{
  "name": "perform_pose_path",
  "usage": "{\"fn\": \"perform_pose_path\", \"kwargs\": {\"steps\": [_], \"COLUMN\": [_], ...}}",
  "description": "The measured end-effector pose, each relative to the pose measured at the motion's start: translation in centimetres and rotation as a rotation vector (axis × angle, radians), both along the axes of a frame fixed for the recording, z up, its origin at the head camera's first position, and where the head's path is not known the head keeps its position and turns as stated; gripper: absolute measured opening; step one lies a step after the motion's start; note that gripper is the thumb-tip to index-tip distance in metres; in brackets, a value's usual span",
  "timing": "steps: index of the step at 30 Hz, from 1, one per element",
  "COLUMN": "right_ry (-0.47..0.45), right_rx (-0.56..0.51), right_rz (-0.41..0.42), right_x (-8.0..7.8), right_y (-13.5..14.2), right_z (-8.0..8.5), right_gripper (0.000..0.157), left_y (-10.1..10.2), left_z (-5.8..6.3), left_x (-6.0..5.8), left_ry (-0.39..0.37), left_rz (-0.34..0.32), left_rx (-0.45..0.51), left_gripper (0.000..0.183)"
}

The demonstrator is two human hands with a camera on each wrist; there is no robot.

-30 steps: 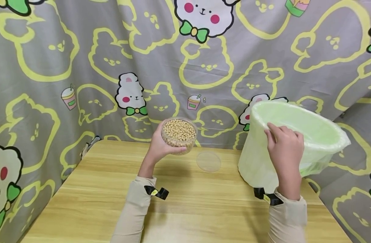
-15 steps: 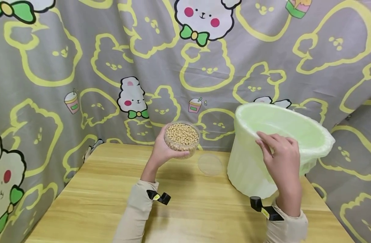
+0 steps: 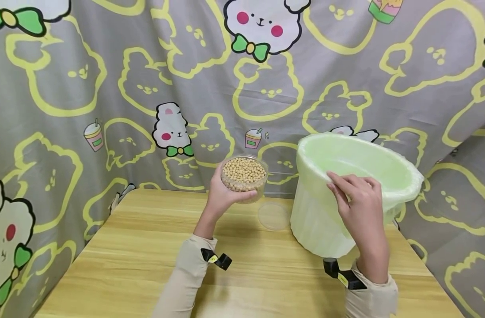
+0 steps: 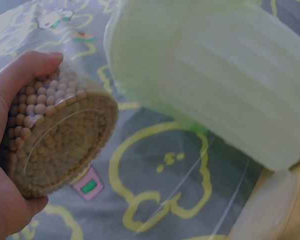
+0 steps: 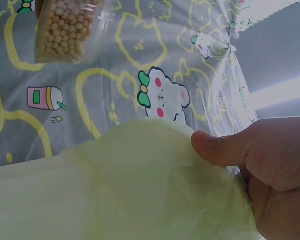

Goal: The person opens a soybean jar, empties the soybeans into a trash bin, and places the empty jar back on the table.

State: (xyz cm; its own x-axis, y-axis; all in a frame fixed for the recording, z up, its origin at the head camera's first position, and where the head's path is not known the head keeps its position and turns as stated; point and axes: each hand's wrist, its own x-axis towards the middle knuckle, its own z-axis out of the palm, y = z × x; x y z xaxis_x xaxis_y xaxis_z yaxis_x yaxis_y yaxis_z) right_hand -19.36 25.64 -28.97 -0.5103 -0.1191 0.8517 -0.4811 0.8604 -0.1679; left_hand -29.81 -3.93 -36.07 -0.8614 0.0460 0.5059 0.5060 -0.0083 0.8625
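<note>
My left hand grips a clear round plastic jar by its side, held up above the table. The jar is filled close to its brim with soybeans and has no lid on. In the left wrist view the jar shows its base, with the thumb and a finger round the wall. My right hand pinches the near rim of a pale green trash can lined with a thin bag. Seen from the right wrist, the thumb lies on the bag-covered rim; the other fingers are mostly hidden.
A clear round lid lies flat on the wooden table, just left of the trash can. Behind the table hangs a grey patterned curtain. A small black wrist camera sits on each sleeve.
The trash can has shifted left and a little nearer, close beside the lid, with my right hand still on its rim. My left hand with the jar has moved slightly right.
</note>
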Motion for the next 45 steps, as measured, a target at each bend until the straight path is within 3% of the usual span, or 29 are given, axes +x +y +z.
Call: {"fn": "perform_pose_path", "kwargs": {"steps": [3, 7, 13, 18, 25, 35, 45], "right_ry": [-0.006, -0.008, -0.01, -0.026, -0.033, -0.043, -0.042], "right_rx": [-0.001, -0.001, 0.0, 0.004, -0.013, -0.022, -0.022], "right_rz": [-0.001, -0.001, 0.003, 0.013, 0.016, 0.024, 0.019], "right_x": [0.0, 0.0, -0.2, -0.3, -0.3, -0.1, 0.1], "right_y": [0.2, 0.5, 0.7, 0.5, -0.1, -0.2, 0.2], "right_z": [0.0, 0.0, 0.1, 0.0, -0.3, -0.1, 0.0], "right_gripper": [0.027, 0.026, 0.027, 0.028, 0.027, 0.027, 0.027], "left_y": [1.0, 2.3, 4.0, 5.1, 6.1, 7.2, 8.2], "left_z": [1.2, 3.8, 7.6, 9.6, 10.9, 11.7, 13.5], "left_x": [-0.4, -1.0, -1.6, -2.2, -2.8, -3.2, -2.9], "left_ry": [-0.006, -0.007, -0.039, -0.019, 0.05, 0.122, 0.105], "left_rz": [0.012, 0.035, 0.084, 0.164, 0.242, 0.28, 0.276], "left_rx": [0.005, -0.036, -0.162, -0.252, -0.365, -0.556, -0.662], "left_gripper": [0.111, 0.114, 0.122, 0.124, 0.122, 0.127, 0.13]}}
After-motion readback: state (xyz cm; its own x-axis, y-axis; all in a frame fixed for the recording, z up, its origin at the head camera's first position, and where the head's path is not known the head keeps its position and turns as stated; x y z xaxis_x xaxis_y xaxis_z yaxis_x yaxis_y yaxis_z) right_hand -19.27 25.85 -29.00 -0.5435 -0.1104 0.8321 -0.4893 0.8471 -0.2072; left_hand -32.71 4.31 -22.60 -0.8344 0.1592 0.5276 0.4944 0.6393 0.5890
